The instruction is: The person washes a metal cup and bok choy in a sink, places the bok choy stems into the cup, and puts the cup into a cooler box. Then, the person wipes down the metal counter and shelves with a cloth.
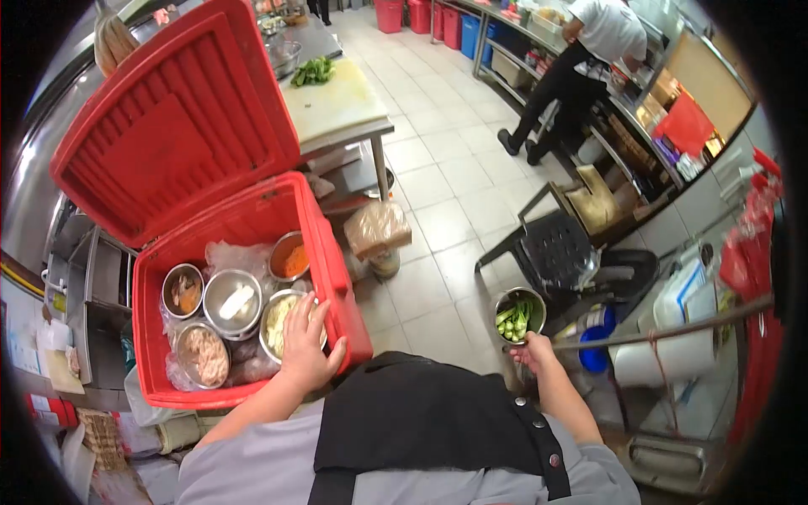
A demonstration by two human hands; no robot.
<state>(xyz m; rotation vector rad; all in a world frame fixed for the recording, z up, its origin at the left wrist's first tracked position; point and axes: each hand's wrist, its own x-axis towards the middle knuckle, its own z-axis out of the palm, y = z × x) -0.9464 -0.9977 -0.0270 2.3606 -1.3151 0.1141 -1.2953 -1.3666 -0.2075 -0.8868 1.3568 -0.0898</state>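
A red cooler box stands at the left with its lid raised. Over a metal bowl of pale shredded food inside it lies my left hand, fingers stretched and thumb apart; whether it presses on the bowl I cannot tell. Around that bowl are a bowl of pinkish raw meat, a bowl with a white piece, a bowl of orange shreds and a bowl of mixed food. Out to the right, my right hand grips the rim of a metal bowl of cut green vegetables.
A steel table with a cutting board and leafy greens stands beyond the cooler. A black chair is at the right, near a white roll. Another person bends over the far counter. Tiled floor runs between.
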